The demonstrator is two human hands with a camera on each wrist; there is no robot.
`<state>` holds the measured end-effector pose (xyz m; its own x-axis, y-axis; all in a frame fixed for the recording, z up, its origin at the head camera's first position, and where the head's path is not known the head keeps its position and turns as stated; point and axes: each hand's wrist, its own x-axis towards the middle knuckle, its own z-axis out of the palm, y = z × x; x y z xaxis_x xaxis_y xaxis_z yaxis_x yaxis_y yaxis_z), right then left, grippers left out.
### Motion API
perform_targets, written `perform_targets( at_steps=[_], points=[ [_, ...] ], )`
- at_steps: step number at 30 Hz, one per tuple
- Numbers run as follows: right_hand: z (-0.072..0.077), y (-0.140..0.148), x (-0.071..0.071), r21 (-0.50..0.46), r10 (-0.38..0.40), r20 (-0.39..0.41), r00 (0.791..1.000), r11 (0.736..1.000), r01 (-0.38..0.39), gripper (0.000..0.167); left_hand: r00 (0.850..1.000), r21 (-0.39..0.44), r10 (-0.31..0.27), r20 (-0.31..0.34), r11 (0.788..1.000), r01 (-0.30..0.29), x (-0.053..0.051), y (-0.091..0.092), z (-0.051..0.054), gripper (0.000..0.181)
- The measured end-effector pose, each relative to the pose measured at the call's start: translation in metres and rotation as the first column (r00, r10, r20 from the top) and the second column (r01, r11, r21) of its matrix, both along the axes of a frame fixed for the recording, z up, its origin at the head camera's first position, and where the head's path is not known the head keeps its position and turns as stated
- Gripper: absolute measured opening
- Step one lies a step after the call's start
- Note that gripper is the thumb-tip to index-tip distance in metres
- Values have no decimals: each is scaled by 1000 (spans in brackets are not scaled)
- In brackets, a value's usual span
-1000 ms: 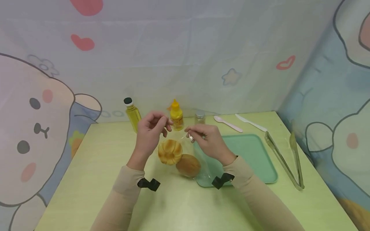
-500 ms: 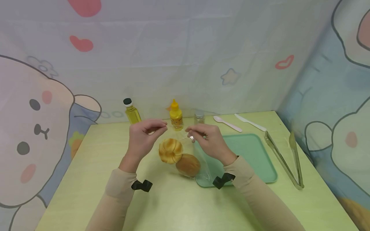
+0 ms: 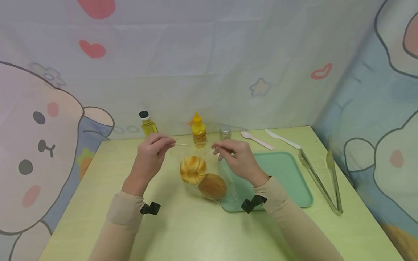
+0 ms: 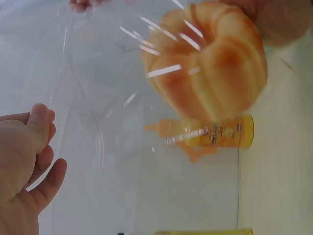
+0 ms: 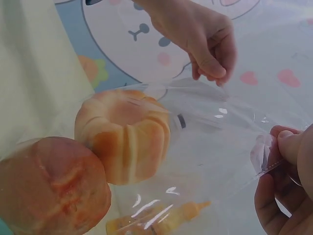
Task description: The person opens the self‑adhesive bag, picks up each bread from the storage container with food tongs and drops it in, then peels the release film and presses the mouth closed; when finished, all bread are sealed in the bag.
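A clear plastic bag point(image 5: 205, 142) hangs between both hands, its top edge stretched taut. Inside it sit a ridged, pumpkin-shaped bread point(image 3: 193, 170) and, lower and to the right, a smooth brown bun point(image 3: 212, 187). My left hand point(image 3: 151, 154) pinches the bag's left top corner between thumb and forefinger; the left wrist view shows this hand point(image 4: 29, 161) at the film's edge. My right hand point(image 3: 237, 159) pinches the other top corner, where the film bunches at the fingertips in the right wrist view. The bag's lower right part overlaps the green tray in the head view.
Behind the hands stand an oil bottle point(image 3: 149, 125), a yellow squeeze bottle point(image 3: 199, 132) and a small lidded jar point(image 3: 225, 133). A pink spoon point(image 3: 257, 140) and a white knife point(image 3: 282, 139) lie at the back. The green tray point(image 3: 281, 177) and metal tongs point(image 3: 321, 183) lie to the right.
My left hand has moved left and its fingers have come together on the bag's edge, stretching the top wide. My right hand has stayed nearly still.
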<state>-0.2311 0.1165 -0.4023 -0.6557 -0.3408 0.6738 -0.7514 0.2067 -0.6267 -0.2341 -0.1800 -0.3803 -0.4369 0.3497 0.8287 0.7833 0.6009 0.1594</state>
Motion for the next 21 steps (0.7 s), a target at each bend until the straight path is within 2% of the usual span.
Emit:
perform_targets(
  at_steps=[4,7,11,18,21],
  points=[
    [0,2,-1,8,-7,-3,1000,1000,8,17,998,-27,60,30,998,-60,-2,-14,-4,12],
    [0,3,-2,11,-10,2,1000,1000,10,17,992,-16,102,79,995,-101,-3,-23,-8,10],
    [-1,6,-3,11,-27,9,1000,1000,27,17,985,4,127,117,992,-128,-2,-31,-11,8],
    [-3,11,-4,7,-44,40,998,999,44,17,977,25,176,118,983,-180,0,-48,-10,6],
    [-2,11,-5,11,-53,54,997,999,52,17,969,84,178,174,977,-195,0,-57,-11,5]
  ],
)
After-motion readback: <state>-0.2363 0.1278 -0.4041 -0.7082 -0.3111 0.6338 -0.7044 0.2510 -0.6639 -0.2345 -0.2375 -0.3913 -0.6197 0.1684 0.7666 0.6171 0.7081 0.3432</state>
